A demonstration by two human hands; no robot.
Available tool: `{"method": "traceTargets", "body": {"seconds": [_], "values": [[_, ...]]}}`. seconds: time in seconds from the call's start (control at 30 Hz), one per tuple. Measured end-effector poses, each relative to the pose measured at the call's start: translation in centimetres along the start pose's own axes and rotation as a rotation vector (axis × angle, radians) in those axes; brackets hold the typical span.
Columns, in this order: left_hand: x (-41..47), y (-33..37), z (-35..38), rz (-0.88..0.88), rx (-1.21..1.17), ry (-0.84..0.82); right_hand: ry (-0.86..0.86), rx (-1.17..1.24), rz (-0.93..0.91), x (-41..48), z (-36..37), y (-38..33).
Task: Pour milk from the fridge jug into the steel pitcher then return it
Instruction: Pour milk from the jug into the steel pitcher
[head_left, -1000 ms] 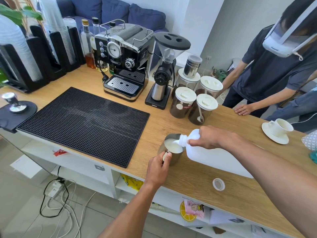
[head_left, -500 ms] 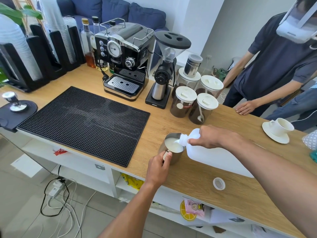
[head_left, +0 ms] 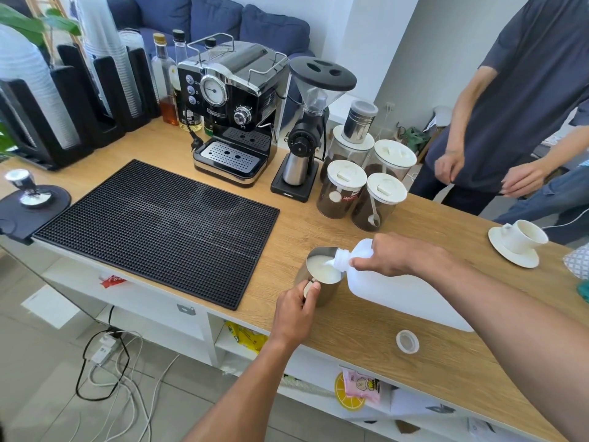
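**Milk still running, pitcher close to full**

Pouring goes on much as it did a second ago. The white plastic jug [head_left: 401, 293] stays tipped low over the wooden bench [head_left: 360, 349]. Its neck sits at the rim of the round steel pitcher [head_left: 323, 293], and a thin stream falls into the milk [head_left: 320, 270].

The right hand [head_left: 393, 255] keeps its grip at the jug's shoulder, with its fingers [head_left: 361, 266] curled round the top by the neck. The left hand [head_left: 294, 311] still steadies the pitcher, its fingers [head_left: 314, 287] closed round the handle on the near side. The pitcher has not moved: it stands near the bench's front edge, just right of the black rubber mat [head_left: 159, 224].

The only clear change is off to the side, where the bystander's hand [head_left: 449, 165] has lifted off the bench.

The white surface now lies high in the pitcher, so the pour looks near its end. Any rise in level over the second is too slight to tell.

What seems left is to right the jug, refit the white screw cap [head_left: 407, 341] lying loose near the front edge, and carry the jug back to the fridge.
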State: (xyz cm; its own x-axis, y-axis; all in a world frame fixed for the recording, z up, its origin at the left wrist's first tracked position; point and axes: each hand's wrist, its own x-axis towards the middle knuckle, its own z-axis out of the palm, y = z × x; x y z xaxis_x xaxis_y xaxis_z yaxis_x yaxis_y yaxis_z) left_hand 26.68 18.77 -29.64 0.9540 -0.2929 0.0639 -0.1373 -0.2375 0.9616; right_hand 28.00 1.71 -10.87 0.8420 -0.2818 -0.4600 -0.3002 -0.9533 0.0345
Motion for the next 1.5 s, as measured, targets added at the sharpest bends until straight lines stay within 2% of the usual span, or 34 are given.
{"method": "traceTargets", "body": {"seconds": [0.23,0.73,1.13,1.3,1.5], "values": [[-0.1,-0.1,0.0,-0.003,0.003,-0.003,0.012,0.019,0.009,-0.1,0.3,0.3],[-0.1,0.6,-0.1,-0.037,0.044,-0.023,0.070,0.234,0.037,0.0,1.9,2.7],[0.5,0.8,0.5,-0.046,0.048,-0.001,0.261,0.662,0.003,-1.0,0.2,5.4],[0.5,1.1,0.6,-0.073,0.065,-0.005,0.364,0.976,-0.083,-1.8,1.6,5.9],[0.6,2.0,0.3,-0.085,0.050,-0.046,0.505,1.178,-0.065,-2.5,4.6,4.7]]}}
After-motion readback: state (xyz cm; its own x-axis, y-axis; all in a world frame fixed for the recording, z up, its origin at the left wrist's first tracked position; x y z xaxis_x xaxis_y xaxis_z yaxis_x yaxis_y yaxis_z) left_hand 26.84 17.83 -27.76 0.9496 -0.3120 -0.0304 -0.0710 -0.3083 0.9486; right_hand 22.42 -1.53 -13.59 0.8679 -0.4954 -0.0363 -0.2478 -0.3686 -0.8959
